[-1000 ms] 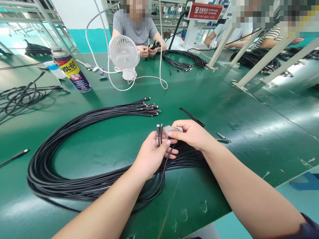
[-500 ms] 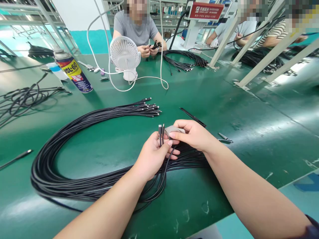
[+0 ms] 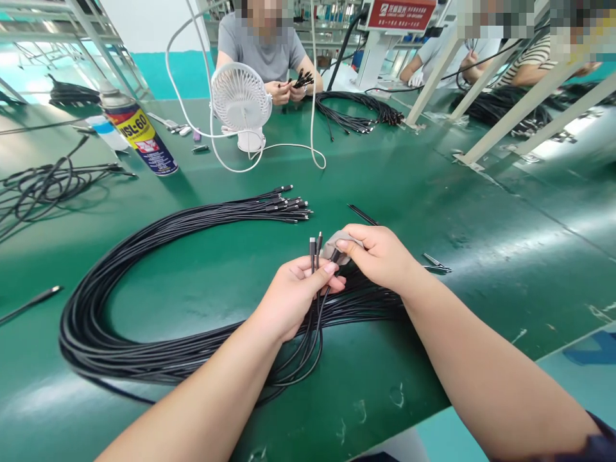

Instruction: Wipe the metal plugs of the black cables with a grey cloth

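Note:
My left hand [image 3: 293, 295] pinches a few black cables, their connector ends [image 3: 315, 247] sticking up between thumb and fingers. Close beside it, my right hand [image 3: 380, 256] holds a small grey cloth [image 3: 334, 247] pressed against one cable end. Both hands hover over a big loop of black cables [image 3: 144, 282] lying on the green table [image 3: 433, 192]; the loop's free connector ends [image 3: 289, 208] fan out just beyond my hands.
A white desk fan [image 3: 240, 102] and a WD-40 can [image 3: 137, 138] stand further back. Small snips [image 3: 436, 263] and a black strip [image 3: 363, 215] lie right of my hands. A loose cable pile [image 3: 38, 186] sits left. People work with cables across the table.
My right hand has shifted slightly up and left with the cloth onto the cable end. The held connectors have tilted a little. The view has moved slightly.

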The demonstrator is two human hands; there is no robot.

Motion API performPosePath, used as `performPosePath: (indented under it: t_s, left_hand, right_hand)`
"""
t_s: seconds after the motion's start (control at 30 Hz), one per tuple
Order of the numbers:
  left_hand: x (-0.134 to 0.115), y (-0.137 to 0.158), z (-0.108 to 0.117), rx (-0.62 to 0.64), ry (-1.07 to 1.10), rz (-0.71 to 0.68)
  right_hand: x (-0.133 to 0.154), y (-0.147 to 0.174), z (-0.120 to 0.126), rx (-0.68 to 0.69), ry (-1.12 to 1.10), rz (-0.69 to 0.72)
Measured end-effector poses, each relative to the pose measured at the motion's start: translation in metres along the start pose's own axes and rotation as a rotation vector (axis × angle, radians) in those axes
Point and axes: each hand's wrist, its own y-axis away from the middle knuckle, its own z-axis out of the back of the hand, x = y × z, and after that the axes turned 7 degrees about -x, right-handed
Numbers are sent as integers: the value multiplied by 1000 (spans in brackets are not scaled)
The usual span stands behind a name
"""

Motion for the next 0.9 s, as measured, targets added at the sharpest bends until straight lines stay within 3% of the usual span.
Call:
performPosePath:
  t_s: [0.2, 0.33, 0.43, 0.5, 0.67, 0.9]
  left_hand:
    - [-4, 1, -1, -6, 35, 60]
    - [-2, 0, 0, -12, 0, 54]
    - [-1, -1, 0, -7, 7, 35]
    - [-1, -1, -1, 6, 31, 24]
    - [-2, 2, -3, 14, 58, -17]
    - [-3, 5, -1, 82, 15, -35]
  right_hand:
    - [-4, -1, -6, -129, 264, 207]
    - [-2, -1, -2, -190, 259, 184]
    - [2, 0, 2, -252, 125, 89]
    - [4, 1, 4, -218, -18, 13]
    - [6, 0, 8, 75, -271, -90]
    - [7, 0, 9, 114, -325, -88]
